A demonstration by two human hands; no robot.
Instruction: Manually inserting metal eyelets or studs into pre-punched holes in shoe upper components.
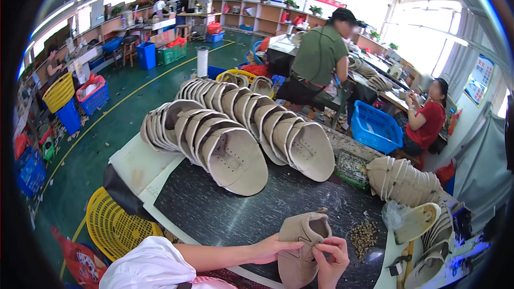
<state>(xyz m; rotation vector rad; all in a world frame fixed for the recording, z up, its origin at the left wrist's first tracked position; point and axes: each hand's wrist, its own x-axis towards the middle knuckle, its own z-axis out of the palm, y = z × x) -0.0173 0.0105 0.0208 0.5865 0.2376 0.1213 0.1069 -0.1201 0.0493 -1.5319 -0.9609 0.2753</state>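
A beige shoe upper (295, 272) with a dark curved line on its side is held up at the near edge of the dark tabletop. My left hand (269, 250) grips it from the left, the thumb lying across its upper part. On the other side, my right hand (333, 261) pinches the edge by the lacing opening. Whether a small piece sits between those fingertips cannot be made out. A little heap of small brass-coloured pieces (364, 239) lies right of my right hand. Two long rows of nested beige uppers (238, 163) stand across the table beyond.
More stacked uppers (401, 179) line the table's right side, near a clear plastic bag (394, 215). A yellow basket (115, 225) stands on the floor at left. Beyond the table are a blue crate (376, 128), a person in green (319, 56) and one in red (426, 124).
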